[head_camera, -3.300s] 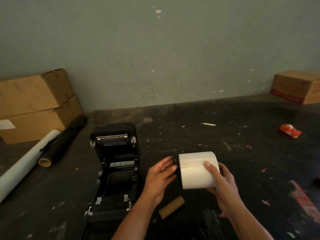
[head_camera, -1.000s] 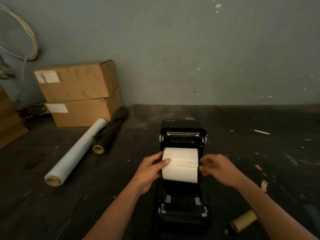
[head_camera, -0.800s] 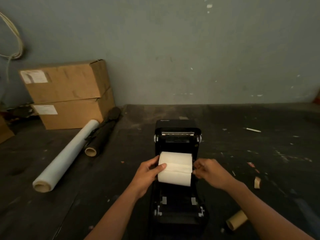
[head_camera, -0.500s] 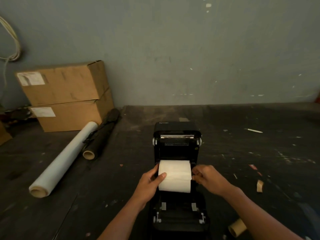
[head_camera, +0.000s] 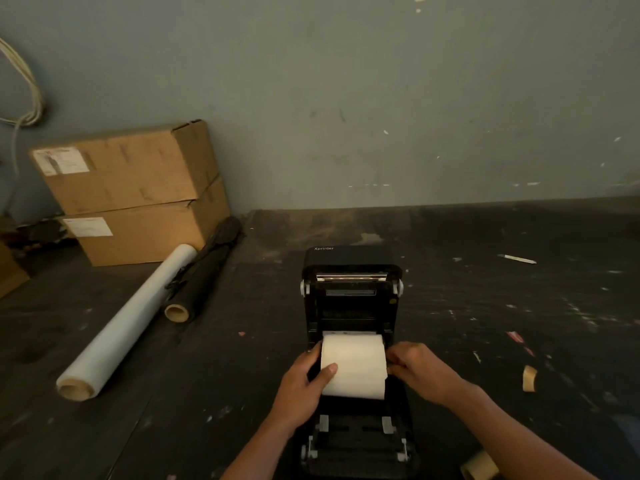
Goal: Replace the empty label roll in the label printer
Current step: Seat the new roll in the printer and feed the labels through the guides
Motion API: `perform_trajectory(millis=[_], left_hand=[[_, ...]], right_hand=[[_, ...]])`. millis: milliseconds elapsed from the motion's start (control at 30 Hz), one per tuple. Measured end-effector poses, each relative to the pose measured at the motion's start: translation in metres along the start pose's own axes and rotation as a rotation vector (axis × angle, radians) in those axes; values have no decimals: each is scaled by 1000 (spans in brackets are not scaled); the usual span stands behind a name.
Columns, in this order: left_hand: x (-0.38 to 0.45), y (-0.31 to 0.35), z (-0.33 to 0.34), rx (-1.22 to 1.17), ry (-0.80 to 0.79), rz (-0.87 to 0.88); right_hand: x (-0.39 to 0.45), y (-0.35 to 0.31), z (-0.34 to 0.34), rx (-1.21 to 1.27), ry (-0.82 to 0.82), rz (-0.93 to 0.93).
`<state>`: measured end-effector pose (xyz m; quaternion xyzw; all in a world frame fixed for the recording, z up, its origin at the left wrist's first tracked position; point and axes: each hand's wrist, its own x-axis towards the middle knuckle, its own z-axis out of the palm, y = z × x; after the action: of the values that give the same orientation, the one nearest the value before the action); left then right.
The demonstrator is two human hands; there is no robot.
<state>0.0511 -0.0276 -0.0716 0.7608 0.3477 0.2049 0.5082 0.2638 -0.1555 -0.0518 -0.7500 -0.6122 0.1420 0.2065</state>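
Observation:
The black label printer (head_camera: 349,292) lies on the dark floor with its lid swung back and its bay exposed. A full white label roll (head_camera: 356,365) sits low in the bay between the side walls. My left hand (head_camera: 301,386) grips the roll's left end, thumb laid across the white paper. My right hand (head_camera: 420,370) pinches at the roll's right end, where the holder is hidden by my fingers. The empty brown cardboard core (head_camera: 479,466) lies on the floor at the printer's lower right, partly behind my right forearm.
Two stacked cardboard boxes (head_camera: 135,192) stand against the wall at left. A clear film roll (head_camera: 128,320) and a black roll (head_camera: 204,271) lie beside them. A small tape scrap (head_camera: 529,377) and a white stick (head_camera: 517,259) lie to the right.
Both hands carried the white roll from the right of the printer over its bay and lowered it down between the side walls. The camera view shifted left.

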Motion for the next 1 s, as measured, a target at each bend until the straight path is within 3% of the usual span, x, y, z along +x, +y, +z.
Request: perform_trajectory(millis=[567, 800, 1000], left_hand=[[-6, -12, 11, 186, 64, 80], [-9, -11, 11, 356, 8, 57], [-12, 0, 11, 354, 13, 25]], right_hand=[[-1, 2, 8, -98, 19, -30], [-12, -12, 21, -36, 77, 138], [-28, -34, 27, 259, 269, 338]])
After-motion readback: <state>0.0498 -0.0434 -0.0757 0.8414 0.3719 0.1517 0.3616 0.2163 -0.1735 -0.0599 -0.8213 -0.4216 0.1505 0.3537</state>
